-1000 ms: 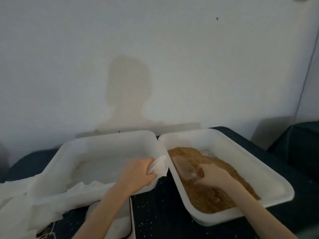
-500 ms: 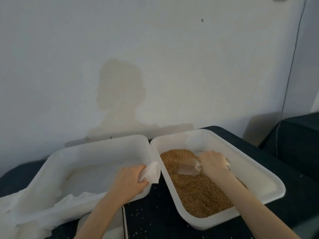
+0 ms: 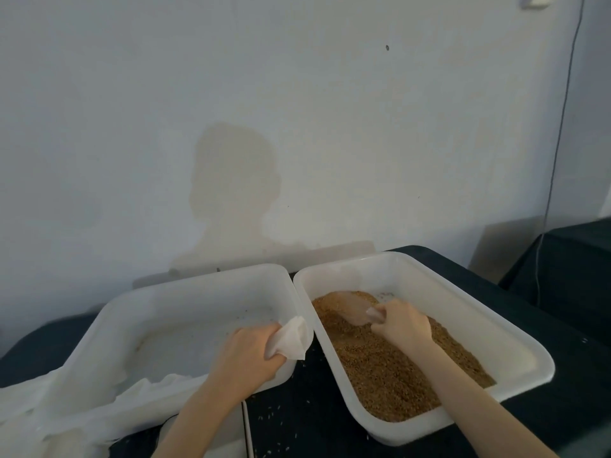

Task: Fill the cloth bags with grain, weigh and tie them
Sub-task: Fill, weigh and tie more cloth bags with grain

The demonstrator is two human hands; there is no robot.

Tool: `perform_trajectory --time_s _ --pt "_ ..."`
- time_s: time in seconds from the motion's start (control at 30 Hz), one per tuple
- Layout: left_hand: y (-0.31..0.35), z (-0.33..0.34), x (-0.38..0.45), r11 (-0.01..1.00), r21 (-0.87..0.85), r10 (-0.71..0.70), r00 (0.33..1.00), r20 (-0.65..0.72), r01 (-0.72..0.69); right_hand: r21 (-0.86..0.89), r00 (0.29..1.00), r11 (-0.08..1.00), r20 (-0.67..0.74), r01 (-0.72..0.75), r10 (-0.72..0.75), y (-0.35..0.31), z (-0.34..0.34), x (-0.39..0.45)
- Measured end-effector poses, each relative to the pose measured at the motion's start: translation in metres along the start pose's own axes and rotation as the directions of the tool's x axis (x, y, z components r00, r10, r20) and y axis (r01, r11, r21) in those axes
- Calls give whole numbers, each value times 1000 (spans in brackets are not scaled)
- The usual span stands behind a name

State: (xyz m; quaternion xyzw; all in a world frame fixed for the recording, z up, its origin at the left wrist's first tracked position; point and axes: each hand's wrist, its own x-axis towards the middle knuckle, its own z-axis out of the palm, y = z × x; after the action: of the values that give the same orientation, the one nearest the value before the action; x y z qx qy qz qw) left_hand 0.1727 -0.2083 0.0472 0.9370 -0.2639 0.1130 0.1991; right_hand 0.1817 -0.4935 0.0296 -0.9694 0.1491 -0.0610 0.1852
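Nearest, loose white cloth (image 3: 66,411) drapes over the near-left corner of the left tray (image 3: 185,292). At that tray's right rim the left hand (image 3: 251,353) pinches a cloth bag (image 3: 292,338) in curled fingers. In the right tray (image 3: 469,312), the right hand (image 3: 405,327) grips a translucent scoop (image 3: 352,307) resting on the grain (image 3: 390,371), towards the far end.
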Motion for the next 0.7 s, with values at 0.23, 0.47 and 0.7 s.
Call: perform_trajectory --time_s 0.23,0.47,0.7 --pt "-4 -1 -5 988 -127 -83 996 35 87 132 999 991 -38 -11 16 5 0 1" --pt "-26 -5 -9 923 -324 -208 977 40 209 298 980 936 -7 190 -196 -9 -15 1" --pt "-59 -31 -23 933 -169 -336 938 -82 319 438 854 803 134 403 -502 -47 -39 -6"
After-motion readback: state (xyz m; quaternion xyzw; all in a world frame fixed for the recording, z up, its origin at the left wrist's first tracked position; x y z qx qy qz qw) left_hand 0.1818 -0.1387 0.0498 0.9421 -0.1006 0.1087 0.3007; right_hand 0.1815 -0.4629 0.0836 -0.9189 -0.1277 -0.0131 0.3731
